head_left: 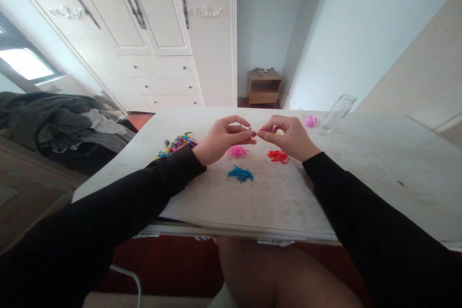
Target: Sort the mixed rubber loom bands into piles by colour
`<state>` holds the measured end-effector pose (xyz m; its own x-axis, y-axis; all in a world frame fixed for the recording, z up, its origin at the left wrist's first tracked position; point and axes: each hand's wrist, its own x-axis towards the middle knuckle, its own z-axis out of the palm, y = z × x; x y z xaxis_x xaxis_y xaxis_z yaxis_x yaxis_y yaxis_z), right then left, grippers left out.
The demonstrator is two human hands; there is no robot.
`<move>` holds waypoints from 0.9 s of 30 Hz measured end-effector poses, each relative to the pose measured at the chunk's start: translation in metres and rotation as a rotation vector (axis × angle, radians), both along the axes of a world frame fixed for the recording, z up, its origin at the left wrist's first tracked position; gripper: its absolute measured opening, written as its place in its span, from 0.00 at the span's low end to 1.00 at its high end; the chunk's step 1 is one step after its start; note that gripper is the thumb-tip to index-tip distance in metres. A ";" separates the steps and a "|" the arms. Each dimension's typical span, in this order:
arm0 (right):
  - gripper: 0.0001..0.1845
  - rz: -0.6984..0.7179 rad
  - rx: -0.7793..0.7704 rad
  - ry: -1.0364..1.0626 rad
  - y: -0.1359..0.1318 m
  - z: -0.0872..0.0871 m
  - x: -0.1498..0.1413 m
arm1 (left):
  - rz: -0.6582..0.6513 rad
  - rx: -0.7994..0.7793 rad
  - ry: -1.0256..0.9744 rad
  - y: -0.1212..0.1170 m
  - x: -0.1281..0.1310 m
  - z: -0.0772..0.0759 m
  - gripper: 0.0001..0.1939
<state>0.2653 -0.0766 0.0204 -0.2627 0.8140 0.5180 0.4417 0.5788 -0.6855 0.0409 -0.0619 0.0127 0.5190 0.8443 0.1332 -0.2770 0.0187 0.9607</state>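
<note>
My left hand [231,135] is closed in a pinch above the table, and small dark, red and bluish bits that look like rubber bands show at its fingertips. Thumb and forefinger of my right hand [283,134] are pinched together right beside them; what they grip is too small to make out. Below my hands lie a pink pile of rubber bands [237,151], a red pile [277,156] and a blue pile [240,173]. By my left wrist is a mixed-colour pile [179,142], partly covered by the sleeve. A bit of yellow [278,133] shows behind my right hand.
A clear glass bottle [337,113] stands at the table's back right, next to a pink-purple object [311,121]. The white table [378,178] reaches far right. Dark clothes [72,125] are heaped at left. A white wardrobe [159,67] and small wooden nightstand [264,87] stand beyond.
</note>
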 end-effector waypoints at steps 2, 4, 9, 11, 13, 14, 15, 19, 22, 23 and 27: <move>0.15 0.042 -0.022 0.020 -0.003 0.000 -0.004 | -0.001 0.009 0.014 0.000 0.000 -0.001 0.28; 0.15 0.059 -0.039 0.030 -0.003 0.000 -0.006 | 0.004 0.012 0.037 -0.001 -0.001 -0.001 0.27; 0.11 0.090 -0.046 0.050 -0.001 -0.002 -0.006 | 0.020 -0.033 0.069 -0.002 0.000 -0.002 0.24; 0.09 0.105 -0.047 0.043 -0.001 -0.001 -0.006 | 0.018 -0.060 0.067 -0.002 0.001 -0.001 0.23; 0.09 0.105 -0.052 0.028 -0.002 0.000 -0.006 | 0.013 -0.077 0.064 -0.002 0.001 -0.001 0.21; 0.09 0.098 -0.056 0.022 -0.002 0.001 -0.006 | 0.011 -0.082 0.064 -0.002 0.001 -0.001 0.20; 0.10 0.091 -0.059 0.018 -0.002 0.002 -0.006 | 0.010 -0.086 0.067 -0.002 0.001 -0.001 0.19; 0.16 0.075 -0.071 0.007 -0.003 0.003 -0.006 | 0.012 -0.100 0.075 -0.001 0.001 -0.001 0.17; 0.17 0.071 -0.097 -0.003 -0.003 0.002 -0.005 | 0.008 -0.117 0.079 -0.001 0.001 0.000 0.17; 0.16 0.073 -0.105 -0.004 -0.003 0.001 -0.005 | 0.009 -0.120 0.081 -0.001 0.001 0.000 0.17; 0.16 0.094 -0.142 0.001 -0.003 -0.001 -0.005 | 0.042 -0.108 0.092 -0.001 0.001 0.000 0.17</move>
